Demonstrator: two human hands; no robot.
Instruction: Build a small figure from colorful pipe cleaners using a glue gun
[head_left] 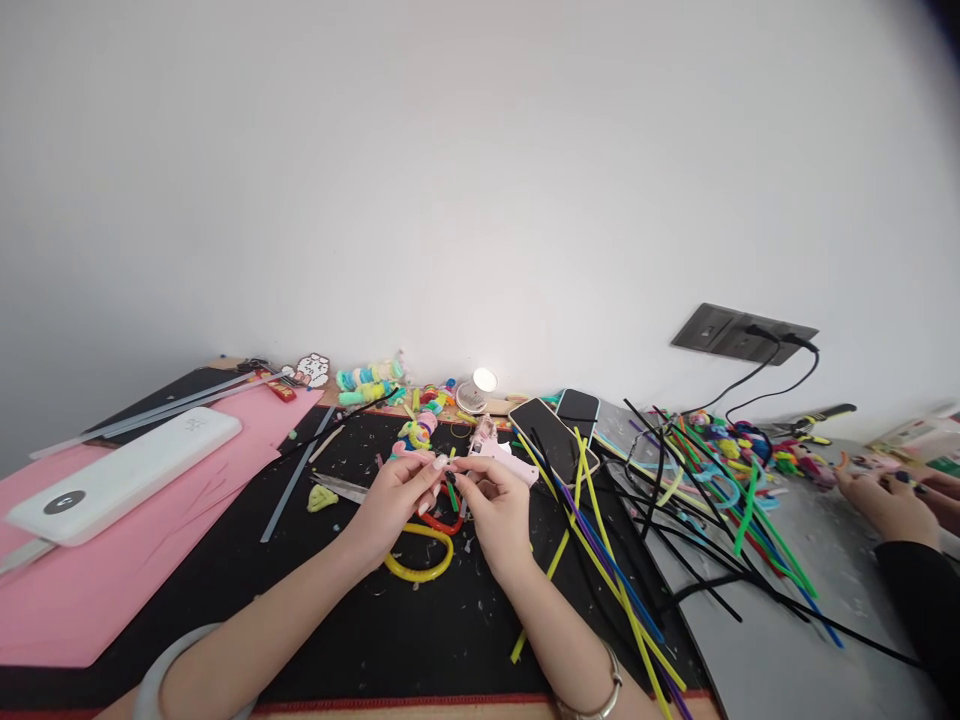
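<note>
My left hand (394, 505) and my right hand (499, 505) meet above the black mat, fingertips pinched close together. A tiny piece seems to be held between them, but the fingers hide its kind. Just beyond my left fingers lies a pink, yellow and purple fuzzy figure (417, 432). Behind my right hand rests a pale pink glue gun (510, 462). Scissors with a yellow and red handle (420, 574) lie beneath my hands, partly covered. A crumpled yellow-green scrap (322, 498) sits left of my left hand.
Pink paper (105, 600) with a long white device (142, 465) on it lies left. Loose pipe cleaners (611, 570) spread to the right near two phones (551, 435). A lit lamp (484, 380) stands by the wall. Another person's hand (889, 508) works at far right.
</note>
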